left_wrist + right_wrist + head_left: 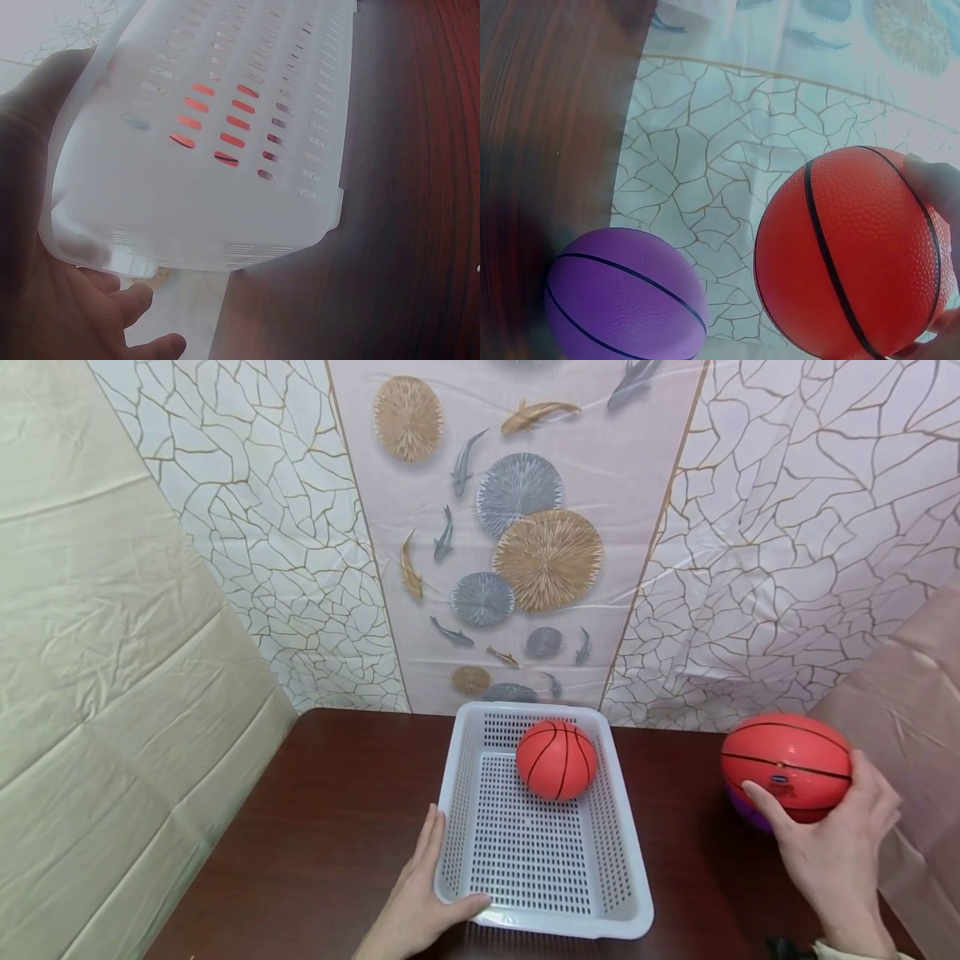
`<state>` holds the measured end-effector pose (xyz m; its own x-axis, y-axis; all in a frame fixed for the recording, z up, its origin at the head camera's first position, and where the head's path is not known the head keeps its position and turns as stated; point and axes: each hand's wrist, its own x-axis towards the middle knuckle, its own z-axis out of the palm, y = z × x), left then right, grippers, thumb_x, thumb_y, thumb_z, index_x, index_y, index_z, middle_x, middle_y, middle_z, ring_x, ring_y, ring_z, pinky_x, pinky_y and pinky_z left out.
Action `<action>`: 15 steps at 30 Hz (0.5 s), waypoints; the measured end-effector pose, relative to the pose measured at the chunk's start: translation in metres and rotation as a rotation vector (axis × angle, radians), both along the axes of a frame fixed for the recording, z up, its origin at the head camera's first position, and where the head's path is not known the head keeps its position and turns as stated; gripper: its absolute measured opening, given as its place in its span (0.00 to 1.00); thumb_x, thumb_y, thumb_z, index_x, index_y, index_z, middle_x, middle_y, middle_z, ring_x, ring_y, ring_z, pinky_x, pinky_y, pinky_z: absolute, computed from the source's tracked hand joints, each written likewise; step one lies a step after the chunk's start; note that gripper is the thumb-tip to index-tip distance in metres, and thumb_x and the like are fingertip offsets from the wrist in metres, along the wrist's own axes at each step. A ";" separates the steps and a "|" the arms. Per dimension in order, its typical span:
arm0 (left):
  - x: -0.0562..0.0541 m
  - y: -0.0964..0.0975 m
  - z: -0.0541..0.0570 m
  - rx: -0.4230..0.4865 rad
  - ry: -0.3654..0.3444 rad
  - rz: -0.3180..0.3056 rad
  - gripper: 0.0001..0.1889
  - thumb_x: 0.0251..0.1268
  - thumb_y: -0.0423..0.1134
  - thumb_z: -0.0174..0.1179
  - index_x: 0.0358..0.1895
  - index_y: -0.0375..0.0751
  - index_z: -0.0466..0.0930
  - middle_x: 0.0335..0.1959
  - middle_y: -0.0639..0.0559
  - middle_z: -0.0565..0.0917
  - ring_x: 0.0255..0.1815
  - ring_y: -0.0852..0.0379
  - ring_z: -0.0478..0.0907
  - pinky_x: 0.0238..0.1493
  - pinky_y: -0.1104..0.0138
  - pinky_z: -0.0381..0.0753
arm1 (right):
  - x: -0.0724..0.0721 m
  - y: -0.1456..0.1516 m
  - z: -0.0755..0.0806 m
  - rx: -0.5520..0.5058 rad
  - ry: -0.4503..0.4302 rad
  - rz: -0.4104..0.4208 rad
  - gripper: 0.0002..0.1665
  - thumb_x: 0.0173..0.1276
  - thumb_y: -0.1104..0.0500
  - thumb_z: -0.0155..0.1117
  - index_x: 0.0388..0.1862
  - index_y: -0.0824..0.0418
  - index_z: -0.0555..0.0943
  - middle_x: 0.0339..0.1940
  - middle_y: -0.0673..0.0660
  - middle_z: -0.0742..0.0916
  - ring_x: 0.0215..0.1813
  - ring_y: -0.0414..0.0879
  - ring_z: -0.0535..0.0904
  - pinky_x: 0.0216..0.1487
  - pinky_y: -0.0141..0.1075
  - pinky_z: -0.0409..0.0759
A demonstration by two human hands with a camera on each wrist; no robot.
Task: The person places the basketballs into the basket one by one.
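Note:
A red toy basketball [783, 764] with black lines is in my right hand [843, 835], thumb on its near side and fingers round its right side. In the right wrist view, a purple ball [626, 296] with dark lines sits at the table edge, apart from the held one; the head view shows it mostly hidden behind the red ball. My left hand [423, 893] rests at the near left corner of a white perforated plastic basket [633, 860], fingers straight along the outside and thumb over the near rim. A second red basketball [557, 761] lies inside, toward the far right.
The basket stands on a dark brown wooden table [322, 827], its far end near the back edge. Behind hangs a patterned cloth [510, 568] with fish and round leaves. Beige cloth [135, 693] hangs at the left, and pinkish cloth [915, 760] at the right.

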<state>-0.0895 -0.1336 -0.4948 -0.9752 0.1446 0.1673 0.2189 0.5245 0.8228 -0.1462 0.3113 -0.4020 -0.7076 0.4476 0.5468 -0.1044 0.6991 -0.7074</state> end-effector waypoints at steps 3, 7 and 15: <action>0.000 0.000 0.000 -0.005 0.004 0.000 0.63 0.45 0.67 0.70 0.79 0.47 0.40 0.79 0.59 0.38 0.74 0.40 0.49 0.65 0.40 0.59 | 0.001 -0.003 0.002 -0.003 -0.004 0.007 0.65 0.45 0.63 0.81 0.77 0.47 0.53 0.72 0.59 0.60 0.72 0.48 0.49 0.65 0.54 0.54; -0.001 0.000 0.000 -0.011 0.005 0.005 0.63 0.45 0.67 0.70 0.79 0.47 0.41 0.79 0.59 0.38 0.74 0.41 0.49 0.65 0.41 0.59 | 0.003 -0.006 0.003 0.012 0.011 0.027 0.65 0.45 0.64 0.82 0.77 0.44 0.53 0.73 0.59 0.60 0.72 0.46 0.49 0.66 0.54 0.54; 0.001 0.001 0.001 0.002 -0.003 0.006 0.63 0.44 0.66 0.71 0.79 0.46 0.41 0.79 0.59 0.38 0.74 0.41 0.50 0.65 0.41 0.59 | 0.006 -0.016 0.005 0.037 0.060 0.073 0.70 0.39 0.66 0.84 0.76 0.38 0.55 0.71 0.59 0.64 0.70 0.45 0.52 0.63 0.51 0.57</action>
<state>-0.0890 -0.1328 -0.4941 -0.9766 0.1386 0.1646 0.2133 0.5244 0.8243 -0.1398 0.2950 -0.3968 -0.7028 0.3750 0.6045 -0.1976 0.7134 -0.6723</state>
